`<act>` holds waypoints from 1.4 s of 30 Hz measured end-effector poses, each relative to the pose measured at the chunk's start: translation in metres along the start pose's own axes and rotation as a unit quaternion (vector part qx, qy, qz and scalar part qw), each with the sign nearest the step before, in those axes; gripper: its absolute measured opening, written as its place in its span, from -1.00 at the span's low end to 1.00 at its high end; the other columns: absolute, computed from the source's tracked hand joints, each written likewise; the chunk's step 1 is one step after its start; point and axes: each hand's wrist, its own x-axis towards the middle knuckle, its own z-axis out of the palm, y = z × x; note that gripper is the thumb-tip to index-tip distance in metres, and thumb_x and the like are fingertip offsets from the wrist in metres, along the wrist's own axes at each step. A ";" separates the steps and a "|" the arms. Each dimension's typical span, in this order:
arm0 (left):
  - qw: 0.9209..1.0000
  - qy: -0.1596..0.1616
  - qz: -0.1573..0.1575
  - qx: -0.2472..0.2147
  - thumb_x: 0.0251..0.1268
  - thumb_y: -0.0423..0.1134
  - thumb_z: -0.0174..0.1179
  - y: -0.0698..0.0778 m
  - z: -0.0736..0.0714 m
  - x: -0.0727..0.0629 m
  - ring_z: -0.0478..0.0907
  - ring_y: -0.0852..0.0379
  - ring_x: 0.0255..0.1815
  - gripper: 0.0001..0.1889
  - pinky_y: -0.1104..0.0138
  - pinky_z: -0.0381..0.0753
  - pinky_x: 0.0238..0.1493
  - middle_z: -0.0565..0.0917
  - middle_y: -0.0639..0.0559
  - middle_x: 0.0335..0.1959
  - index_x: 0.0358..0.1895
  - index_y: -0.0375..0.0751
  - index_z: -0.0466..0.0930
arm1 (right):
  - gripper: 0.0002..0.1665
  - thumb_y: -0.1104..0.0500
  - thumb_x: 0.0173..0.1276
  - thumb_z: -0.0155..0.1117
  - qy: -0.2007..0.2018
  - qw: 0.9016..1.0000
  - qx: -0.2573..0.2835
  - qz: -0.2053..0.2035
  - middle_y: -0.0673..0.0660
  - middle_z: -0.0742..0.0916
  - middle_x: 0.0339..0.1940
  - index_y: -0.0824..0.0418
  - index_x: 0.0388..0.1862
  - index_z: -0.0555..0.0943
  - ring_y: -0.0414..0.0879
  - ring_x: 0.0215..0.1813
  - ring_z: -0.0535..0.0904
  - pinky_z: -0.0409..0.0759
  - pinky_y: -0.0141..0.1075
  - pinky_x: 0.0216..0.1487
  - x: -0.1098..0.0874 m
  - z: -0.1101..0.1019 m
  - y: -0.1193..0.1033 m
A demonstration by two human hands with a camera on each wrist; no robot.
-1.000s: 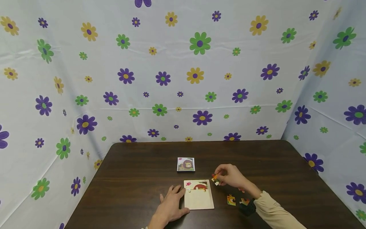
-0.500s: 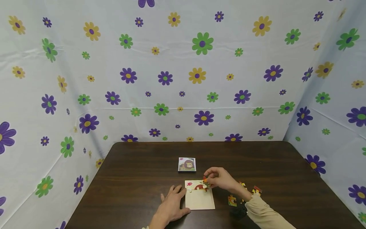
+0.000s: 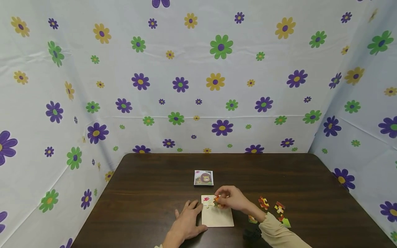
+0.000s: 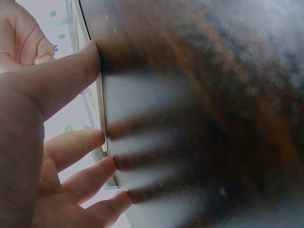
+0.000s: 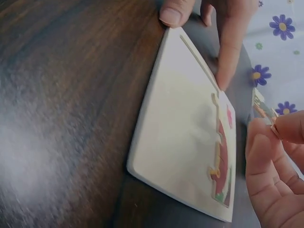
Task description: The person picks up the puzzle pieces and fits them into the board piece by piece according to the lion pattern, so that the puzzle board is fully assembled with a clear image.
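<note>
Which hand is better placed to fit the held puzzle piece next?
Probably the right hand: it pinches the puzzle piece over the far part of the board. The left hand, holding no piece, touches the board's left edge, placed to steady it.

White cloth (image 3: 198, 65) printed with purple, green and yellow flowers hangs at ten, twelve and two o'clock, creased in places. The dark wood-grain table (image 3: 149, 186) has rounded far corners at eleven and one; pale light glints off its top.

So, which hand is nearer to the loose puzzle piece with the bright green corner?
Right. The right hand is over the board, to the left of the green-cornered piece. The left hand is farther, at the board's left edge.
</note>
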 end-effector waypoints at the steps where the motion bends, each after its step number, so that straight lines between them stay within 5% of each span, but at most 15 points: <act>1: 1.000 0.001 0.001 0.000 -0.08 0.11 0.45 0.000 0.000 0.000 0.26 -0.35 0.32 -0.24 -0.54 0.13 -0.07 0.42 -0.19 0.29 0.26 -0.07 0.50 | -0.79 0.33 0.25 0.31 0.003 1.000 0.001 0.001 0.18 0.71 -0.50 0.41 -0.16 0.60 -0.12 -0.51 0.60 0.62 -0.26 -0.47 0.000 0.001 0.000; 20: 1.000 0.006 0.004 -0.002 -0.09 0.11 0.45 -0.003 0.002 -0.002 0.25 -0.35 0.33 -0.24 -0.54 0.12 -0.07 0.42 -0.19 0.29 0.26 -0.07 0.50 | -0.86 0.33 0.24 0.32 0.031 0.996 0.072 0.050 0.20 0.70 -0.62 0.42 -0.37 0.56 -0.17 -0.66 0.62 0.59 -0.34 -0.60 -0.004 0.037 0.008; 42: 1.000 0.013 0.011 -0.007 -0.09 0.11 0.44 -0.002 0.001 -0.001 0.25 -0.36 0.33 -0.24 -0.55 0.12 -0.07 0.42 -0.19 0.29 0.26 -0.09 0.50 | -0.86 0.35 0.13 0.34 0.077 0.993 -0.013 0.088 0.03 0.63 -0.75 0.31 -0.55 0.56 -0.24 -0.76 0.57 0.52 -0.41 -0.69 -0.004 0.053 -0.002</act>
